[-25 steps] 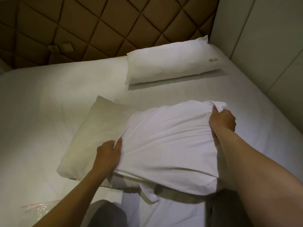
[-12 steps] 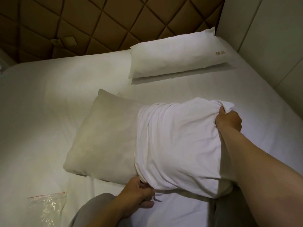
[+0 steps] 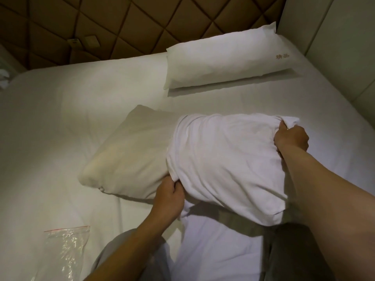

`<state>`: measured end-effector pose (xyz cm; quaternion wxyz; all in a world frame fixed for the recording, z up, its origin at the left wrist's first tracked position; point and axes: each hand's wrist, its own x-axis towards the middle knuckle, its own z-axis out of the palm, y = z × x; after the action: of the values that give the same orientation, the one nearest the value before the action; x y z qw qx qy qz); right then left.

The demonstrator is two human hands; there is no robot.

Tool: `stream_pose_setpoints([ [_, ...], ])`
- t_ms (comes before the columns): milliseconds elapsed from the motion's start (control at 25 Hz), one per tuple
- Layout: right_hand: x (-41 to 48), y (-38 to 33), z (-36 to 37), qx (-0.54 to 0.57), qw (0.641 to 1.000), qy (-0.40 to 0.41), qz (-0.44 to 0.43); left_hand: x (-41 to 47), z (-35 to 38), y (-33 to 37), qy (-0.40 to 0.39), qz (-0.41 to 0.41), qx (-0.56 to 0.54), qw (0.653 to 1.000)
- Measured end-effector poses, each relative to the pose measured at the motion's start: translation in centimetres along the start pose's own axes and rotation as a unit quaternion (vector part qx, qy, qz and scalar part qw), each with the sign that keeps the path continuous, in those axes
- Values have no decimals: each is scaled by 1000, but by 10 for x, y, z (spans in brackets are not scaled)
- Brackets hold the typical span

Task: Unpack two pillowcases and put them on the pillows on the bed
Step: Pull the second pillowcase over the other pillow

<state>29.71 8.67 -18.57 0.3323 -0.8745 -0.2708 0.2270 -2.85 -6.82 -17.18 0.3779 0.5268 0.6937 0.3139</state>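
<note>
White pillowcase (image 3: 227, 165) sits centre-right of frame, pulled over the right part of a beige pillow (image 3: 129, 157); the pillow's left part is bare and sticks out toward centre-left. Case hem is bunched in folds across the pillow's middle.

Left hand (image 3: 169, 196), lower centre: fingers curled in, gripping the bunched hem at the case's lower-left corner, where it meets the pillow's near edge. Knuckles up, back of hand toward the camera, forearm coming up from the bottom edge.

Right hand (image 3: 291, 138), right of centre: fingers closed round a wad of cloth at the case's upper-right corner, fabric poking out above the knuckles. Whether the pillow corner is inside that grip, cannot tell. Arm stretched long from the lower right, lying over the case's right end.

Pillow lies tilted on the white bed (image 3: 60, 110). Bare sheet to its left and above. A second pillow (image 3: 221, 61), already cased, lies at upper right, apart from the first, against the quilted brown headboard (image 3: 142, 23). Pale wall panel (image 3: 334, 37) runs along the bed's right side. Clear plastic bag (image 3: 65, 250) lies at lower left, well apart from both hands. Grey trouser leg (image 3: 121, 256) at bottom centre.
</note>
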Motion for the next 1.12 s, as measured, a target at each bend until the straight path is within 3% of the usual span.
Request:
stream_pose_setpoints([
  [240,12,21,-8,-6,999,-5,41,32,-43,-11,97,-95,-245,960],
  [280,15,25,-12,-9,999,-12,46,36,-59,-16,129,-88,-230,961],
  [360,22,35,-20,-14,998,-16,54,46,-91,-21,166,-2,-44,985],
  [440,22,42,-24,-13,998,-5,57,56,-111,-15,136,107,191,966],
  [480,19,44,-25,-17,998,-2,58,64,-113,-11,118,133,243,954],
  [680,10,46,-19,-25,999,-5,33,84,-98,-12,57,192,313,928],
  [960,6,39,-25,7,999,4,31,73,-117,-59,16,72,417,906],
  [1120,-7,24,-26,10,1000,-5,-18,76,-107,-32,23,134,403,905],
])
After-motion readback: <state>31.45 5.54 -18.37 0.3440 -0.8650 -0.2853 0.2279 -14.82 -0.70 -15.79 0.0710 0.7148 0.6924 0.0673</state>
